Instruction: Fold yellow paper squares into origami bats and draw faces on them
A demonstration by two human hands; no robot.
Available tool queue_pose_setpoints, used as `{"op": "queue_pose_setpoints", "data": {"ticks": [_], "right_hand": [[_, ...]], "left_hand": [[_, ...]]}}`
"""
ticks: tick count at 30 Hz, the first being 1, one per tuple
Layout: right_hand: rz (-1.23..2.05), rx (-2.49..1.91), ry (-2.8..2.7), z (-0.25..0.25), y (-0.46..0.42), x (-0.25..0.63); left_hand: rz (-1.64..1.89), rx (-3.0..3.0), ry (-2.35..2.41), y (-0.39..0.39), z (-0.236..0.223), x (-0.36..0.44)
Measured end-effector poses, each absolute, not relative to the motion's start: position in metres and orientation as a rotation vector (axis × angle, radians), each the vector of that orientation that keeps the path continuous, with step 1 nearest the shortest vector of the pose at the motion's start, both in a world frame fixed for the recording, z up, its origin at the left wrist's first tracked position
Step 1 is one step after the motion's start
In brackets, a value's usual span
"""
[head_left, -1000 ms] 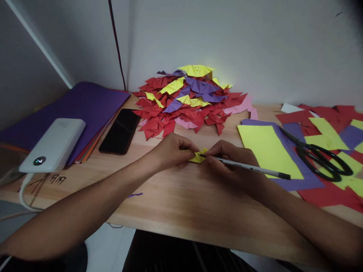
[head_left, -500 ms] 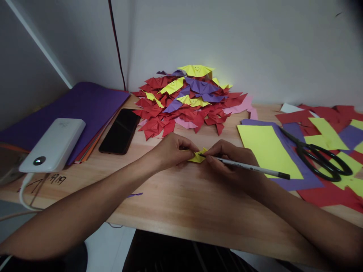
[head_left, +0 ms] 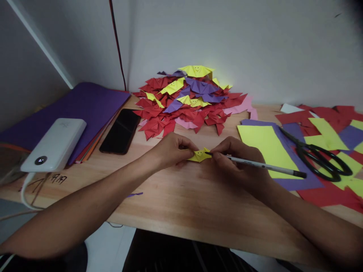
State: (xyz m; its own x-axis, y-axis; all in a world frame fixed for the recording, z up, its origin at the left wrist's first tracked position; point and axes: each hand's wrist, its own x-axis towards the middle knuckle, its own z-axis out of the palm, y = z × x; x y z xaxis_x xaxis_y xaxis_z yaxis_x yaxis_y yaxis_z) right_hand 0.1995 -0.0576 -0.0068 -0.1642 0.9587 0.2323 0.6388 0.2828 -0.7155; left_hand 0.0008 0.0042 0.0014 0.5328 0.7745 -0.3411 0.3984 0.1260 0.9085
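My left hand pinches the left end of a small folded yellow paper bat just above the table. Two dark eyes and a mouth line show on its front. In my right hand is a slim pen with a pale barrel and a black end, its dark tip at the right side of the paper figure. Behind my hands a heap of similar folded paper figures, red, purple, yellow and pink, leans toward the wall.
Black-handled scissors lie on coloured paper scraps at the right, beside stacked yellow sheets. At the left are a black phone, a white power bank with a cable, and purple sheets. A purple sliver lies near the front edge.
My right hand and the pen have shifted a little to the right, off the middle of the yellow figure, so its drawn face shows. My left hand has stayed in place.
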Motion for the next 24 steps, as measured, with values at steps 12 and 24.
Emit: {"op": "queue_pose_setpoints", "data": {"ticks": [12, 24], "right_hand": [[0.637, -1.414, -1.933, -0.0084, -0.0563, 0.1979], [0.639, -1.418, -1.947, -0.01, -0.055, 0.1982]], "left_hand": [[0.388, 1.462, 1.033, 0.005, -0.0014, 0.0016], [0.393, 1.471, 1.025, 0.0041, -0.0032, 0.0007]]}}
